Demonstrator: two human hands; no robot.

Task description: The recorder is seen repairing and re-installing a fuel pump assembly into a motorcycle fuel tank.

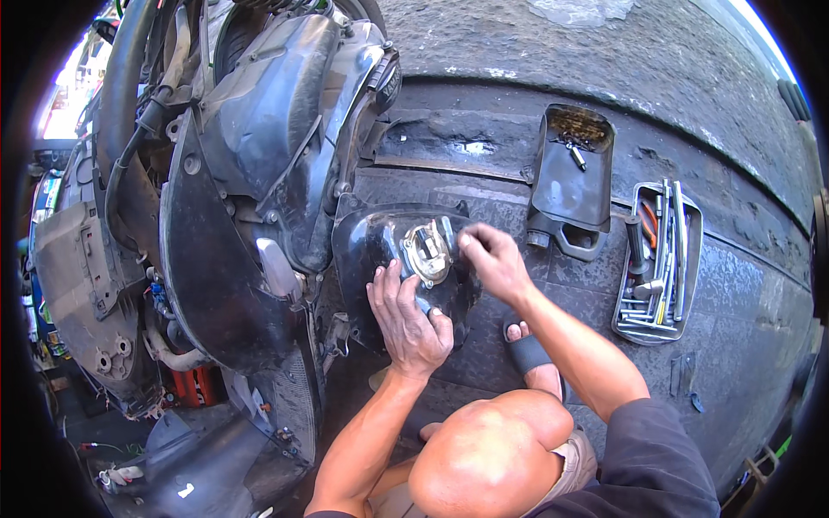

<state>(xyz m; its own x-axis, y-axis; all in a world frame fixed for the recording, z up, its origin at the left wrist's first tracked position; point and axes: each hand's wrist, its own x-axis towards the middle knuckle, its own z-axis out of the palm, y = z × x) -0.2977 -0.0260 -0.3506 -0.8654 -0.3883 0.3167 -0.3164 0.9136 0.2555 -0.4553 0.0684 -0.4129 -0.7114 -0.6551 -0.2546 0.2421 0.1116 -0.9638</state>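
A black moulded plastic tank [367, 237] lies in front of me beside the scooter. On its top sits a round, pale metal fitting [429, 256] with a dark piece in its middle. My left hand [406, 324] rests on the tank, fingers stretched toward the fitting's near edge. A small bluish bit shows by its thumb, too little to name. At the fitting's right side is my right hand [494, 259], fingers curled and pinched together. Just beyond those fingertips a small grey-green piece [447, 233] stands at the fitting's edge; whether they grip it is unclear.
A partly dismantled scooter [268, 147] fills the left. To the right, a cut-open black jug [561, 190] holds small metal parts, and a tray [616, 315] carries several wrenches, a hammer and orange-handled pliers. A loose dark panel [207, 466] lies lower left. A raised concrete ledge [553, 43] runs behind.
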